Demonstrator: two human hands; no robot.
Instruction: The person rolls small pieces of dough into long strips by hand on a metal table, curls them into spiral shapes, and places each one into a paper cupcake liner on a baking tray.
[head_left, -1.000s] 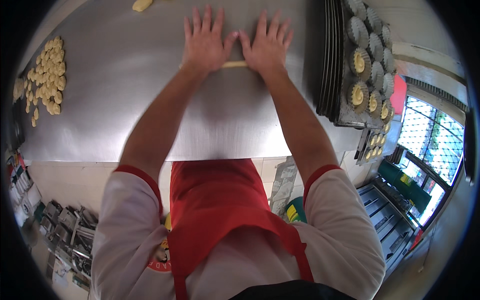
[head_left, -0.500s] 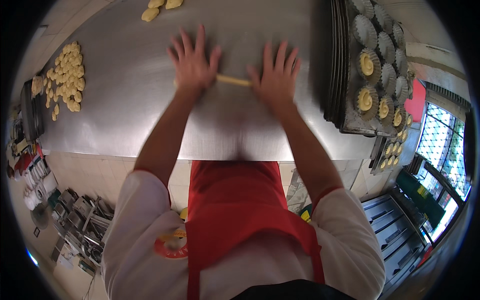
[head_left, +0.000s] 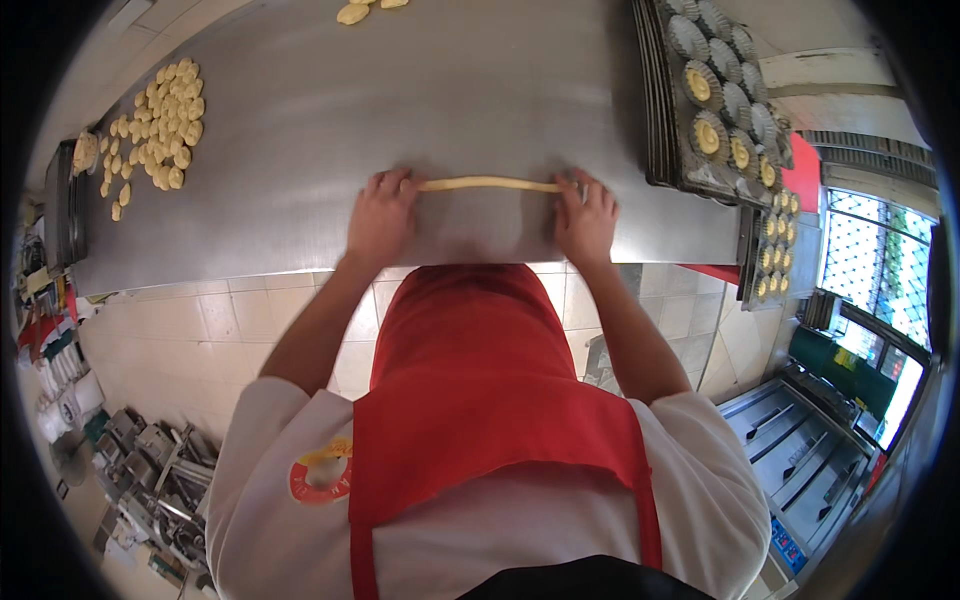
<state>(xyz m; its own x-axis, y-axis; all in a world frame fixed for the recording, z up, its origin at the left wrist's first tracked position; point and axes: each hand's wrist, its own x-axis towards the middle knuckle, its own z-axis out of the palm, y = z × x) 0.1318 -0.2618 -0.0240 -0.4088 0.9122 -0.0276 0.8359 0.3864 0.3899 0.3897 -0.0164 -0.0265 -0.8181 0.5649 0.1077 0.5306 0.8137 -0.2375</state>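
A slender, pale yellow rope of dough [head_left: 490,183] lies between the two bare hands, its long axis running crosswise, left to right, roughly parallel to the near edge of the broad, grey, sheet-metal table [head_left: 480,95], with a very slight upward bow along its middle. The left hand [head_left: 383,215] has its fingers curled and pinched at the rope's left end, and the right hand [head_left: 587,220] does the same at the right end, so neither is nearer; whether the middle is lifted off the metal I cannot tell. Beyond the right hand, the upright side of a stack of dark, thin metal trays [head_left: 658,130] bounds the space on that side; on top sit silvery, fluted metal cups [head_left: 688,38], some holding yellow coils of dough [head_left: 706,137]. Well to the left lies a heap of small, rounded, pale yellow dough lumps [head_left: 190,132], and a few flatter yellow dough pieces [head_left: 353,14] rest far ahead, at the top edge. The red cloth apron [head_left: 470,370] is just below the table's near edge.
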